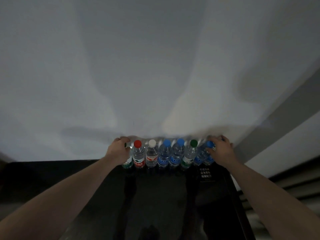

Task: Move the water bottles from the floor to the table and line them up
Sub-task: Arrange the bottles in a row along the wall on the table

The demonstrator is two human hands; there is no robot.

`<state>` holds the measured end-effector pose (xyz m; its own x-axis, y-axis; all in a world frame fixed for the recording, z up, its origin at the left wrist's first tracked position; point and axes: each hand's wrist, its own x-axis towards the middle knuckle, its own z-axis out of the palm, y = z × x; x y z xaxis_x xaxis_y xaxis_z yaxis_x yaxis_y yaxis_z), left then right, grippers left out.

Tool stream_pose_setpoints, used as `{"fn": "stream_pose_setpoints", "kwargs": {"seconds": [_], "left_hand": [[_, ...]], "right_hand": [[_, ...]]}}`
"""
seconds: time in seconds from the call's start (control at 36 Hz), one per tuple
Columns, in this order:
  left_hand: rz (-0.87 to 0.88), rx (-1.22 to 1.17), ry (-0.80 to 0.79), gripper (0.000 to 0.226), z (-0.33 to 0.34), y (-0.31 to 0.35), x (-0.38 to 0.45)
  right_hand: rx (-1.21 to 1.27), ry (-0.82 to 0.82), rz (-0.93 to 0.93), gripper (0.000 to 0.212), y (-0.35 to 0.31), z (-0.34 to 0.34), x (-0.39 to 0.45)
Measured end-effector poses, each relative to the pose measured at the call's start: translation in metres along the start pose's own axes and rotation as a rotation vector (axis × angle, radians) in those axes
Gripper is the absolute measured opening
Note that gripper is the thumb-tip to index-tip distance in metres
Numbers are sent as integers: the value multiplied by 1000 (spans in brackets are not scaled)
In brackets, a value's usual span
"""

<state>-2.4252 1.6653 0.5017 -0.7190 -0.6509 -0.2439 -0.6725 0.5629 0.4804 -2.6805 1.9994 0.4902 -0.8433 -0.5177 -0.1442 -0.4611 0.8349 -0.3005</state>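
Note:
Several water bottles stand upright in a tight row at the far edge of the dark table (155, 196), against the white wall. My left hand (119, 150) is wrapped around the leftmost bottle (127, 163), which has a green label. Beside it stand a red-capped bottle (138, 155), a white-capped bottle (152, 154), two blue-capped bottles (165, 154) and a green-capped bottle (190, 154). My right hand (220, 150) grips the rightmost blue-capped bottle (207, 155) near its neck. Another bottle may be hidden behind that hand.
A white wall (155, 66) rises directly behind the row. A small black sign with white text (205, 174) lies on the table near the right end. Grey steps or slats (294, 186) show at the right beyond the table edge.

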Motion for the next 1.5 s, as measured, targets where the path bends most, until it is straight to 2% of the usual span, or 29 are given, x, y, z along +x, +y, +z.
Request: {"fn": "stream_pose_setpoints", "kwargs": {"seconds": [0.31,0.58,0.69,0.92,1.11,1.22,1.33,1.42,1.5], "left_hand": [[-7,2,21,38,-1,2,0],[-13,-32,56,34,-2,2,-2],[-52,-63,64,37,-3,3,-2],[-119,-164,76,46,-1,2,-7],[-111,-237,24,54,-8,5,-18],[-35,-221,49,55,-19,4,-39],[115,-197,87,50,-36,-16,-77],[175,-130,102,47,-50,-49,-115],[142,-66,113,44,-62,-92,-153]], "right_hand": [[-33,7,15,48,-9,-2,0],[126,95,-34,45,-6,6,-7],[116,82,-86,46,-7,1,-1],[91,79,-44,60,-5,0,-6],[72,85,-43,58,-12,-8,-17],[110,174,-34,53,-35,-12,-35],[309,288,-78,50,-81,4,-77],[366,211,-191,53,-120,27,-113],[380,70,-269,55,-159,46,-148]]}}
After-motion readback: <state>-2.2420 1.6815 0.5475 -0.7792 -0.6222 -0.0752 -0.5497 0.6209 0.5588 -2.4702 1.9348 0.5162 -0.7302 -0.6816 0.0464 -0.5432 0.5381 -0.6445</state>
